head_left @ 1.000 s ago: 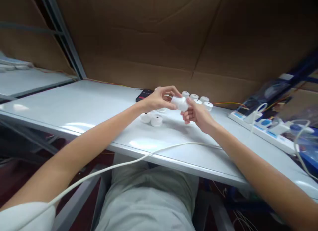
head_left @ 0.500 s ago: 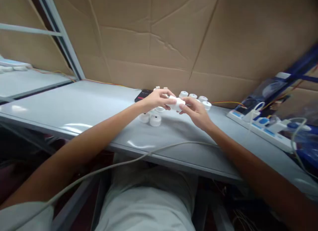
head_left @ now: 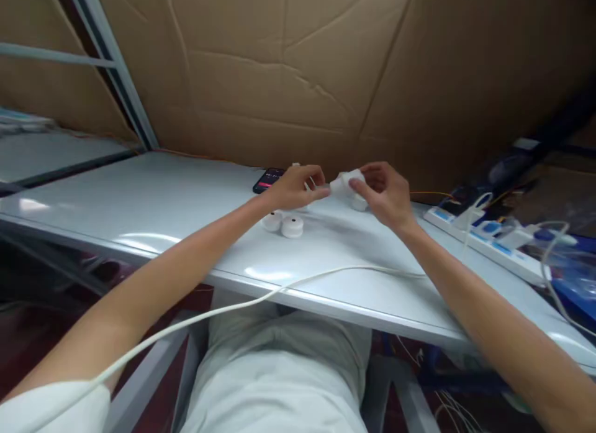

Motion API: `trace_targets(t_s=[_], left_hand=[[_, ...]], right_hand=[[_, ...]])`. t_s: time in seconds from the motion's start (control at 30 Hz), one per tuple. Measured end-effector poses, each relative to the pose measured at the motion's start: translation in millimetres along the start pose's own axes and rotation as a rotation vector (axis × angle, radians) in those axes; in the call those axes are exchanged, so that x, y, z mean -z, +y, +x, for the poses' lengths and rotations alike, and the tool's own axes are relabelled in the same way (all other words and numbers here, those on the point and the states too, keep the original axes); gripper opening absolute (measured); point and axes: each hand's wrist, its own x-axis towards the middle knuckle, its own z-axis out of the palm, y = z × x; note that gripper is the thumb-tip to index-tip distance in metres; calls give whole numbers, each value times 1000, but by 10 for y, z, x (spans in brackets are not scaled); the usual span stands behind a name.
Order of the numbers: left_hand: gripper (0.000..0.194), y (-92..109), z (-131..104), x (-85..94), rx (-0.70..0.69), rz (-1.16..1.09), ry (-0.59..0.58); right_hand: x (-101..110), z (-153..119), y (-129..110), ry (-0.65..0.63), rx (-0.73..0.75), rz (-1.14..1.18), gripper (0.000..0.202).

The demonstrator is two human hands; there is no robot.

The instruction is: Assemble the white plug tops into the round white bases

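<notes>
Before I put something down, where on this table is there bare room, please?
The widest bare tabletop lies left of the phone. A smaller patch lies between the pair of round white pieces and the right forearm, beyond the cable. It is crowded around the left hand and right hand, and at the power strip.

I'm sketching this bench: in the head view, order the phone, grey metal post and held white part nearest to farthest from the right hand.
1. Held white part: touching the right hand.
2. Phone: leftward, past the left hand.
3. Grey metal post: far left.
</notes>
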Motion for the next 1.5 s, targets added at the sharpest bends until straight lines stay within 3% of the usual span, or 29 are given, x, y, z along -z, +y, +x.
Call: trace_targets(t_s=[0.07,0.2,0.3,0.77,0.93,1.1,1.27,1.4,1.5], left_hand=[[19,-61,14,38,-10,103,46],[14,-164,29,93,-27,231,69],[13,-181,29,111,-44,286,62],[15,-189,32,155,-44,396,19],[18,-227,26,157,-10,459,6],[27,-336,34,191,40,513,26],[32,-412,45,187,121,584,-7],[34,-416,153,70,179,683,-25],[45,-422,306,-28,189,813,-100]], right_hand=[[31,182,63,-4,28,-126,38],[-16,467,207,-232,87,-437,31],[-92,520,305,-362,135,-605,28],[-120,349,517,-341,178,-881,34],[-164,123,341,-321,327,-773,39],[-380,-194,45,-542,498,-492,43],[-593,-335,43,-622,425,-473,49],[-568,-348,22,-559,390,-482,29],[-480,-350,-36,-513,342,-486,16]])
